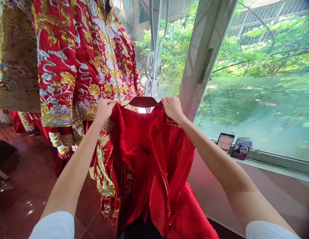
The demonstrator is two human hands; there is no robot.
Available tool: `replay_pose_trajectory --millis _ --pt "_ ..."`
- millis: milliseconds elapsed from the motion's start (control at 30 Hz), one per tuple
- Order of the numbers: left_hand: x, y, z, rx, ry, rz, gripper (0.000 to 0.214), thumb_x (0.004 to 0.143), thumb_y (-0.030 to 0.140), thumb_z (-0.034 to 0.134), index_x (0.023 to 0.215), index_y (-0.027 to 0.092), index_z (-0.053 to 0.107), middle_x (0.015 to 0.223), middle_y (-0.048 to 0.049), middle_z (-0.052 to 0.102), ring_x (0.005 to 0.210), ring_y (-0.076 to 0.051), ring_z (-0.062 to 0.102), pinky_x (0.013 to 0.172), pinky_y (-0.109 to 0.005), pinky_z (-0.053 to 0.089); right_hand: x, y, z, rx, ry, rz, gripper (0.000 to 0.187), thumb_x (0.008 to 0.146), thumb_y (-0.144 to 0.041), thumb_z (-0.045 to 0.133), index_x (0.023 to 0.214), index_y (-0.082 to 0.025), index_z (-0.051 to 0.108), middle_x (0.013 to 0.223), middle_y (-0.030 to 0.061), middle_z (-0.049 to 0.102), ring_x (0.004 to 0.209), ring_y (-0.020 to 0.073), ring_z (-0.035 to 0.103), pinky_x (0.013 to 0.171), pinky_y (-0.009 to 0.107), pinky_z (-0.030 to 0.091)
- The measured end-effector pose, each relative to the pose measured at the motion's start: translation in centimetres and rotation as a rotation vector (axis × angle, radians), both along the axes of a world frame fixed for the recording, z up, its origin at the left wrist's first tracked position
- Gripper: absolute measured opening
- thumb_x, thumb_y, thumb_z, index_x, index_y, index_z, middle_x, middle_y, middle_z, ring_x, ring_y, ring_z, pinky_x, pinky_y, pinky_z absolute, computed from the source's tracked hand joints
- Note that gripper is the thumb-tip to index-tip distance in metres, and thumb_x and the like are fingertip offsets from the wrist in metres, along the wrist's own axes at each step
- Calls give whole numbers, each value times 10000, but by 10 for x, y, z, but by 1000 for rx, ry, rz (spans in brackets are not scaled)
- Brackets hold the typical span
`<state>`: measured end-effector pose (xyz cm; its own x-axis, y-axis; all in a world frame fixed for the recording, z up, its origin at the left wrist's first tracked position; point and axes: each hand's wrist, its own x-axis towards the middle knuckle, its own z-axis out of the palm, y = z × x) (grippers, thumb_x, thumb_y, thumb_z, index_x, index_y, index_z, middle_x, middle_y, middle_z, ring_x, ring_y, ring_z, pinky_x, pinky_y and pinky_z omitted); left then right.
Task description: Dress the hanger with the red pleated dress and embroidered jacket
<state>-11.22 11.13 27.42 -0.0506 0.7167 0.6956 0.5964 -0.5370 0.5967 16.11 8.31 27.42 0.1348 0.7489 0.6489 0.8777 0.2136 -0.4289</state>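
Both arms reach forward to a red skirt [142, 139] with gold embroidery and beaded trim, which hangs from a dark hanger [144, 101]. My left hand [106, 110] pinches the gathered top edge at the left end of the hanger. At the right end, my right hand [172, 109] grips the same edge between thumb and fingers. The garment's plain red inner side faces me, and its lower part falls toward the bottom of the view. Folds hide how the cloth meets the hanger's ends.
Behind on the left hangs a red jacket [102, 63] covered in gold and silver embroidery, beside another gold-worked garment [16, 66]. Two phones, one showing a timer [225, 143] and one a face [241, 149], lean on the window sill [276, 172]. Dark red tiles [27, 199] cover the floor.
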Motion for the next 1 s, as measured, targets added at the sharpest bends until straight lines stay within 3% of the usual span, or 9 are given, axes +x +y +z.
replay_pose_trajectory --millis 133,233,300,400,533,667,867,933,1000 --pt "8 -16 6 -27 389 54 357 820 331 498 498 184 446 502 10 408 505 -122 397 569 -291 349 11 -3 -1 -95 -118 162 421 943 -353 354 591 -178 505 582 25 485 597 154 447 627 297 345" --pt "34 -33 11 199 453 143 251 858 354 486 847 160 644 880 -82 654 844 -225 587 825 -361 442 42 -22 -10 4 -109 290 380 912 -448 415 964 -157 654 946 95 663 885 227 590 792 341 438" --pt "62 -39 15 393 547 115 289 876 360 486 1045 178 634 1124 -101 638 1078 -259 550 1010 -417 368 66 -41 -23 29 -110 292 503 844 -491 525 1246 -191 567 1217 120 612 1099 275 562 893 392 447" --pt "106 -31 18 504 762 -23 287 890 371 490 1086 219 636 1158 -69 638 1173 -258 515 1128 -467 225 92 -66 -53 -36 -157 238 734 751 -475 639 1406 -231 417 1338 134 533 1168 303 541 868 415 488" --pt "138 0 17 450 928 -60 271 910 365 471 978 207 681 935 -36 691 1030 -227 601 1149 -519 126 99 -68 -88 143 -86 10 491 730 -303 592 1210 -205 576 1015 94 661 841 239 644 713 366 517" --pt "138 15 17 443 970 -66 324 933 392 441 891 199 698 884 -32 700 902 -190 630 1144 -498 136 92 -62 -90 276 -154 -76 292 692 -200 546 957 -201 670 628 -1 621 542 160 572 573 289 459" --pt "142 9 20 376 861 -128 368 959 386 388 853 224 700 840 -2 697 867 -162 624 1148 -461 108 80 -102 -77 852 -305 -246 191 740 -116 519 743 -213 683 525 -8 587 472 119 519 483 237 381" --pt "145 7 20 365 837 -132 382 964 383 373 854 217 699 841 -6 695 852 -160 623 1142 -457 117 73 -108 -91 895 -419 -262 186 759 -105 534 722 -222 674 503 -10 566 473 117 504 489 244 364" --pt "145 6 21 370 829 -129 382 961 388 381 841 210 698 827 -7 692 838 -158 623 1136 -450 130 64 -108 -116 837 -519 -142 179 785 -98 552 724 -222 666 500 -15 551 472 109 478 506 248 357"
